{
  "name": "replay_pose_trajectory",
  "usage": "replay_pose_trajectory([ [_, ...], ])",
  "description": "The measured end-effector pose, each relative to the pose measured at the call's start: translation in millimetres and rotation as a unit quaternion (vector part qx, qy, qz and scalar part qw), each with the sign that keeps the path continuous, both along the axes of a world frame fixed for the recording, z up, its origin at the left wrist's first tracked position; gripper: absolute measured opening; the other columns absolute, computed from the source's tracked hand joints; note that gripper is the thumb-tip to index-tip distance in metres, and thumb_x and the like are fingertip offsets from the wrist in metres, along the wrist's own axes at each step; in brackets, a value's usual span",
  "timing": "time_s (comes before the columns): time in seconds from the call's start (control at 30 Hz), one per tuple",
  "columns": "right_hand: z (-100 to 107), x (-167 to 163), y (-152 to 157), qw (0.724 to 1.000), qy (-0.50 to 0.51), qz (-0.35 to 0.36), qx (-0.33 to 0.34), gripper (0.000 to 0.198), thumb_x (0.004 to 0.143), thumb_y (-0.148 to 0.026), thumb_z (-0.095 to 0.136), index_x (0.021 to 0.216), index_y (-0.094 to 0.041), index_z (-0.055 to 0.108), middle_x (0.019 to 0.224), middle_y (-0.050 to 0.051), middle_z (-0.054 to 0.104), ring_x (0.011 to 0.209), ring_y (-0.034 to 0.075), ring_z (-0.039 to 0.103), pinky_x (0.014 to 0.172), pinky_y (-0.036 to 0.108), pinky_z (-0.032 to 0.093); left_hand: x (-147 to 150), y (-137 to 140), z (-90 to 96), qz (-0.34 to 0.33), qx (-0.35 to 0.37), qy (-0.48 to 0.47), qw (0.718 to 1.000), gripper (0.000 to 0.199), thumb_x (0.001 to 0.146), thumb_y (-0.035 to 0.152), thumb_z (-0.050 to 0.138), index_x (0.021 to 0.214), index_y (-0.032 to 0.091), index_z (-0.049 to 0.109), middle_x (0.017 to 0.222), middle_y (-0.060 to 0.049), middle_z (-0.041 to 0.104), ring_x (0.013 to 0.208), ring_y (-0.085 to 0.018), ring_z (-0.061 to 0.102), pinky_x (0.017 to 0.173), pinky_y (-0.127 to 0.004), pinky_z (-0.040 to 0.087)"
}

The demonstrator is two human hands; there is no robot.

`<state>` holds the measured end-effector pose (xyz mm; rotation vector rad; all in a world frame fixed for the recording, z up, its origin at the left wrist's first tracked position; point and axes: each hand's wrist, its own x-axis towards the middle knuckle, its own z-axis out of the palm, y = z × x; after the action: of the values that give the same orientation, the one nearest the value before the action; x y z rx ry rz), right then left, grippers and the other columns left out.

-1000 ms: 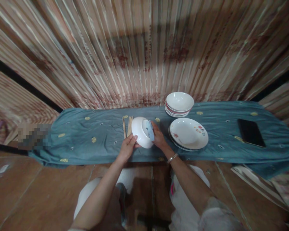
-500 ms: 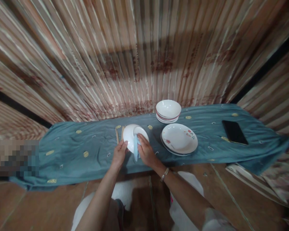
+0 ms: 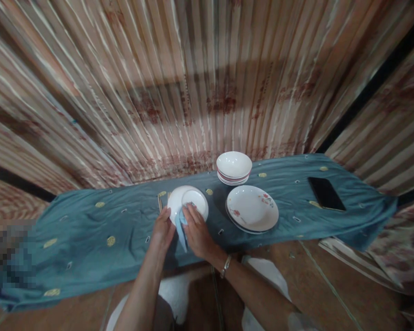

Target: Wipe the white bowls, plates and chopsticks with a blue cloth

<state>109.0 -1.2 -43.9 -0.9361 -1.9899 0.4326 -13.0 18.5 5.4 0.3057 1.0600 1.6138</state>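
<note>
Now, white bowl (image 3: 175,197): held bottom-up between our hands, beside the chopsticks (image 3: 160,202).
Left hand (image 3: 163,227): grips the bowl's near-left side, thumb on the outer wall; we cannot see its other fingers.
Right hand (image 3: 197,232): fingers close together, pressing the blue cloth (image 3: 181,233) to the underside.
Foot ring (image 3: 200,198): has turned more toward us, our right fingers lying flatter across it, so we judge the wiping is at the base.
</note>
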Motion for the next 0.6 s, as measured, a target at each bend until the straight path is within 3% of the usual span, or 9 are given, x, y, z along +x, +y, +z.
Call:
replay_pose_trajectory([
  [0.2, -3, -4, 2, 1.000, -0.006, -0.007, 0.015, 0.057, 0.094, -0.015, 0.035, 0.149, -0.009, 0.026, 0.151, 0.021, 0.034, 0.144, 0.027, 0.025, 0.116, 0.052, 0.031, -2, 7, -6.9, 0.021, -0.010, -0.011, 1.000, 0.001, 0.075, 0.013, 0.067, 0.076, 0.013, 0.068, 0.070, -0.003, 0.072, 0.063, -0.014, 0.065, 0.072, -0.024, 0.054],
  [0.47, 14, -6, 12, 0.999, -0.004, -0.037, 0.017, 0.056, 0.094, -0.016, 0.036, 0.149, -0.010, 0.027, 0.154, 0.020, 0.028, 0.146, 0.029, 0.020, 0.115, 0.054, 0.031, 5, -7, 1.1, -0.042, 0.009, 0.057, 0.997, 0.033, 0.052, 0.031, 0.087, 0.072, 0.014, 0.066, 0.066, 0.001, 0.069, 0.062, -0.013, 0.063, 0.074, -0.027, 0.053],
  [0.6, 25, -3, 14, 0.997, 0.008, -0.051, 0.056, 0.056, 0.093, -0.016, 0.035, 0.149, -0.009, 0.027, 0.153, 0.019, 0.031, 0.146, 0.028, 0.019, 0.115, 0.054, 0.029, 10, -16, 8.8, -0.081, 0.020, 0.104, 0.991, 0.037, 0.053, 0.036, 0.085, 0.078, 0.014, 0.070, 0.076, -0.004, 0.073, 0.080, -0.020, 0.068, 0.080, -0.030, 0.051],
])
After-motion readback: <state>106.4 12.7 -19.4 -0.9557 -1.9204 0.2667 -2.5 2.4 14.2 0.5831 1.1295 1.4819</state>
